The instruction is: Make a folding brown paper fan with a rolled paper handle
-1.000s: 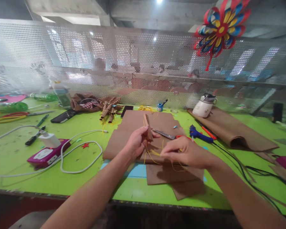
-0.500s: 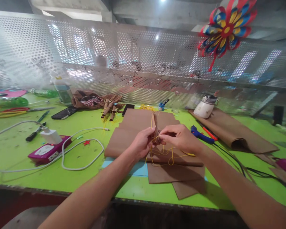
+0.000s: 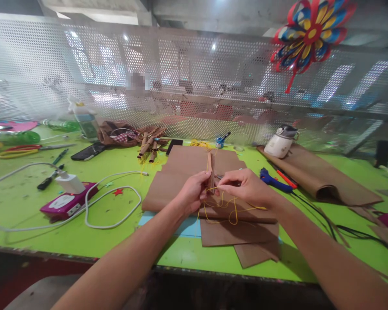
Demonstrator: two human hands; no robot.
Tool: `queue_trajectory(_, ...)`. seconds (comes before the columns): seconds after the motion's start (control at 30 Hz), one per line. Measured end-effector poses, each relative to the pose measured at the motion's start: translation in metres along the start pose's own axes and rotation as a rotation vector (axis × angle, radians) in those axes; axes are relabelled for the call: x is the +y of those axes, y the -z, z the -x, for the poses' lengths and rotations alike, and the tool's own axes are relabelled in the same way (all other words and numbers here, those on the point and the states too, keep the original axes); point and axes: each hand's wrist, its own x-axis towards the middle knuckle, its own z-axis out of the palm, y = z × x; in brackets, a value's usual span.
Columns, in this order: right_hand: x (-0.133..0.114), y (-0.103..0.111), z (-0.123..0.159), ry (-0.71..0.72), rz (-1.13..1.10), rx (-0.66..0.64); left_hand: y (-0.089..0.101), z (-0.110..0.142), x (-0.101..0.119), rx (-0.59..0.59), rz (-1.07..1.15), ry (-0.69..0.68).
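My left hand [image 3: 196,190] is closed round a narrow bundle of folded brown paper [image 3: 211,165], which it holds upright over the brown paper sheets [image 3: 181,185]. Pinched between the fingertips of my right hand [image 3: 241,185] is a thin yellow string [image 3: 235,211], close to the bundle's right side. One strand runs up along the bundle. Loose loops of the string hang below my hands and lie over the paper. The bundle's lower part is hidden behind my left fingers.
To the right lie a blue glue gun [image 3: 274,181] with a black cable and a white kettle-like flask [image 3: 280,142] on rolled brown paper [image 3: 323,181]. To the left are a purple power strip [image 3: 64,204], a white cable [image 3: 139,202], a phone [image 3: 89,151] and scissors [image 3: 26,150].
My right hand has drawn slightly away from the bundle with the string still pinched. My left hand keeps its hold, and the bundle looks straighter. The view has shifted a little.
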Motion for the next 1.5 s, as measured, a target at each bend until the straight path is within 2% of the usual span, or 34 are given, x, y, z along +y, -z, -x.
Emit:
queue_trajectory(0.43, -0.001, -0.001, 0.002, 0.067, 0.019, -0.052, 0.003, -0.002, -0.001, 0.037, -0.037, -0.046)
queue_trajectory(0.7, 0.001, -0.004, 0.001, -0.001, 0.082, -0.031, -0.001, 0.001, 0.000, 0.001, -0.088, -0.059)
queue_trajectory(0.97, -0.003, -0.004, 0.001, 0.018, 0.079, -0.049, 0.000, 0.000, -0.002, 0.003, -0.121, -0.077)
queue_trajectory(1.27, 0.006, -0.005, -0.002, -0.015, 0.102, 0.020, -0.002, 0.002, -0.001, -0.050, -0.157, -0.067)
queue_trajectory(1.5, 0.008, -0.002, -0.005, -0.113, 0.110, 0.037, -0.006, 0.006, -0.001, -0.145, -0.246, -0.077)
